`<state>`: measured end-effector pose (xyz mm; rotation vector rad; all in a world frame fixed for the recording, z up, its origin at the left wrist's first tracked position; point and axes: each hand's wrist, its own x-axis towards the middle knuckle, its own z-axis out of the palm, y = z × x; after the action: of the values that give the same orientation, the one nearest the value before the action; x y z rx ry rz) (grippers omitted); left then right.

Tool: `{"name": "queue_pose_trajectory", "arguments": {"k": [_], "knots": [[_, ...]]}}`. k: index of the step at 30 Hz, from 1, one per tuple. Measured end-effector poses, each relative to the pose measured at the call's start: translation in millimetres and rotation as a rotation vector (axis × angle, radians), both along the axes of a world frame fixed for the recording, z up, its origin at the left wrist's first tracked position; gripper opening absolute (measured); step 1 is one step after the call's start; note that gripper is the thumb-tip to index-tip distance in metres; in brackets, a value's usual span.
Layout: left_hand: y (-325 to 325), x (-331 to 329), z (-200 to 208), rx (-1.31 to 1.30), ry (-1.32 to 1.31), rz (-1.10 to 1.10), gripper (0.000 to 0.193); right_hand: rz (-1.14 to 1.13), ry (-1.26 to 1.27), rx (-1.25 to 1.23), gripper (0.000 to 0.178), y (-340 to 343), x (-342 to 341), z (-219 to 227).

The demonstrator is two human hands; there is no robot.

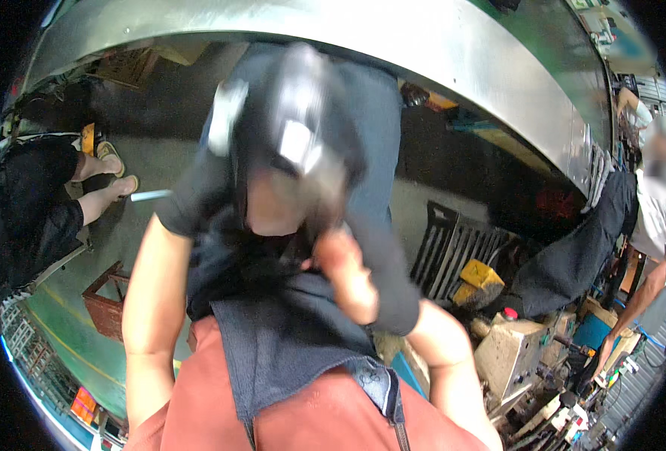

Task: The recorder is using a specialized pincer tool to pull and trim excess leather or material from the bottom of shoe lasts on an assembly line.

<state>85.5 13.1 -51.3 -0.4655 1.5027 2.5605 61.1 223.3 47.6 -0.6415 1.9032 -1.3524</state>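
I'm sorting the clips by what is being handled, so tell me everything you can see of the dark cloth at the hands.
The dark cloth looks like soft navy fabric, with a stitched denim-like edge at its lower right. It hangs bunched and draped from chest height onto the orange apron. The right hand grips its upper folds; the left hand is hidden under it.

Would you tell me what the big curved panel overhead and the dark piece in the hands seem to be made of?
Curved panel: likely sheet metal, a brushed grey sheen with soft reflections. Dark piece: woven fabric, matte navy, folding and draping limply; the right hand grips it.
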Motion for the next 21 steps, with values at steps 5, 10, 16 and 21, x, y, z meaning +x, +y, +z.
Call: {"name": "queue_pose_trajectory", "arguments": {"k": [5, 10, 16, 21], "knots": [[23.3, -23.1, 35.2, -0.897, -0.013, 0.099, 0.053, -0.226, -0.571, -0.022, 0.049, -13.8, -63.1, -27.6], [12.4, -9.2, 4.3, -0.433, -0.137, 0.044, 0.071, -0.170, -0.578, 0.014, 0.050, 9.0, -90.6, -55.7], [59.1, 20.6, -16.2, -0.951, 0.136, 0.161, 0.088, 0.403, 0.187, 0.517, 0.055, 11.5, -112.3, -10.9], [47.9, 9.5, -31.4, -1.019, 0.216, 0.144, 0.082, 0.129, 0.658, 0.410, 0.048, 14.4, -95.5, -80.6]]}}
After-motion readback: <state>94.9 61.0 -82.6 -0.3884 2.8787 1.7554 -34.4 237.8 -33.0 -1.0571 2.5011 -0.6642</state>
